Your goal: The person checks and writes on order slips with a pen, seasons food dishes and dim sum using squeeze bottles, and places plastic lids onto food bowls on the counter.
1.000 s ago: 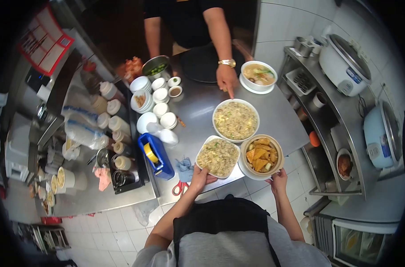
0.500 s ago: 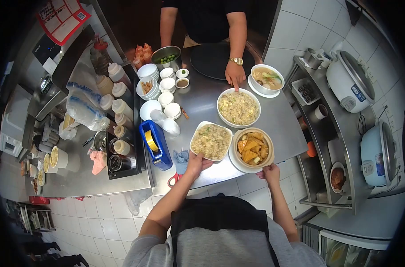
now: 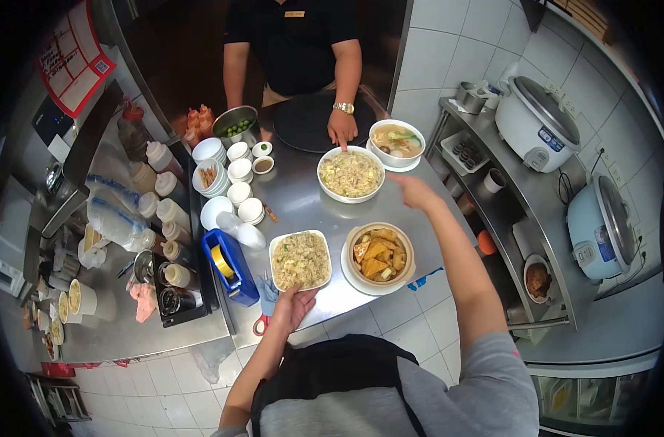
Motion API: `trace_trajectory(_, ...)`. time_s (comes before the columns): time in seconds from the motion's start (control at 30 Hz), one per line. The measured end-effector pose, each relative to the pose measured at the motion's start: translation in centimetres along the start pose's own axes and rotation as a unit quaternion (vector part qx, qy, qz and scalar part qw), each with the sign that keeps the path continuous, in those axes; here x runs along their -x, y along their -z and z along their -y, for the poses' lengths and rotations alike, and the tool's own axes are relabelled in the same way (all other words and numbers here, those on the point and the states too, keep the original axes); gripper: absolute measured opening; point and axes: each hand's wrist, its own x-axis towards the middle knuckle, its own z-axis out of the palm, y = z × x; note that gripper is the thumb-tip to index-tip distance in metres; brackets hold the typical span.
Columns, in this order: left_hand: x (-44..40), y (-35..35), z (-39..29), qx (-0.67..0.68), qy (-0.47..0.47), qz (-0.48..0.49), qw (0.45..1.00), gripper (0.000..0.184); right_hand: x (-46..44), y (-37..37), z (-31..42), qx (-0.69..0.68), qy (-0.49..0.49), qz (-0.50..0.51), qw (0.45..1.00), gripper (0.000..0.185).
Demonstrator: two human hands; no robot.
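Note:
My left hand (image 3: 293, 307) grips the near rim of a squarish white bowl of fried rice (image 3: 301, 261), thumb at the edge and fingers underneath. With its index finger stretched out, my right hand (image 3: 413, 192) holds nothing and points left across the steel counter. Its fingertip is near a round white bowl of fried rice (image 3: 351, 175) and a soup bowl (image 3: 396, 143) on a white plate. Between my arms, a clay pot of golden fried pieces (image 3: 379, 254) rests on a white plate (image 3: 374, 288), touched by neither hand.
Across the counter (image 3: 295, 207), a co-worker's hand (image 3: 342, 130) points down at the round bowl's rim. A black round tray (image 3: 303, 127) lies there. Leftward are small white bowls (image 3: 239, 171), a blue tape dispenser (image 3: 230, 268) and sauce bottles (image 3: 173, 215). Rice cookers (image 3: 540, 124) stand right.
My right hand has left the clay pot's plate and reached forward, index finger extended. My left hand stays on the squarish bowl. The whole view has shifted with my head.

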Motion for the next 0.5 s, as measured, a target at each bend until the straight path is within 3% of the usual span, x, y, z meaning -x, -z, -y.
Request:
trace_trajectory(0.03, 0.5, 0.4, -0.3, -0.007, 0.019, 0.007, 1.0, 0.036, -1.3, 1.6, 2.0, -0.041, 0.005, 0.094, 0.995, 0.055)
trace_trajectory(0.13, 2.8, 0.9, -0.8, -0.007, 0.052, 0.018, 0.998, 0.039, -9.9, 0.8, -1.6, 0.189, 0.015, -0.12, 0.974, 0.061)
trace_trajectory(0.23, 6.6, -0.6, -1.8, 0.006, 0.048, 0.015, 0.999, 0.04, -7.0, 4.7, 3.1, 0.126, -0.041, 0.03, 0.991, 0.053)
trace_trajectory(0.47, 9.7, 0.4, -2.6, 0.002, 0.027, 0.03, 0.999, 0.04, -7.9, 4.0, 3.0, -0.064, -0.034, 0.059, 0.996, 0.053)
trace_trajectory(0.5, 9.5, 0.8, -2.5, 0.002, 0.026, 0.031, 0.999, 0.039, -9.6, 3.1, 2.1, 0.135, 0.053, -0.038, 0.989, 0.054)
